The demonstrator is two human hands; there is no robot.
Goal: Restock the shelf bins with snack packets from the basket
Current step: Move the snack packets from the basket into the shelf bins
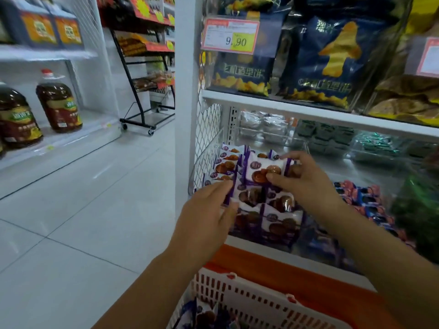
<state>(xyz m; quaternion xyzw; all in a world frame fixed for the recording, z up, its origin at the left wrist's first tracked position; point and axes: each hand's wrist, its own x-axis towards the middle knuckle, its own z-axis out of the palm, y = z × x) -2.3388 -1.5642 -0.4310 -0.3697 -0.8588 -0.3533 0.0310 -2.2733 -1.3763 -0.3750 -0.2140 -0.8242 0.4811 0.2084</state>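
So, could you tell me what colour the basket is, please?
White basket with slotted sides, seen in the head view.

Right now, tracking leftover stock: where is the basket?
Bottom centre of the head view: the white basket sits below both hands, against the shelf's orange base.

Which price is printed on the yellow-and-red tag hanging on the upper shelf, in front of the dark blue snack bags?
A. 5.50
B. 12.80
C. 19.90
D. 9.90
D: the price tag clipped at the upper shelf reads 9.90 in large digits on its yellow patch, in front of the dark blue snack bags.
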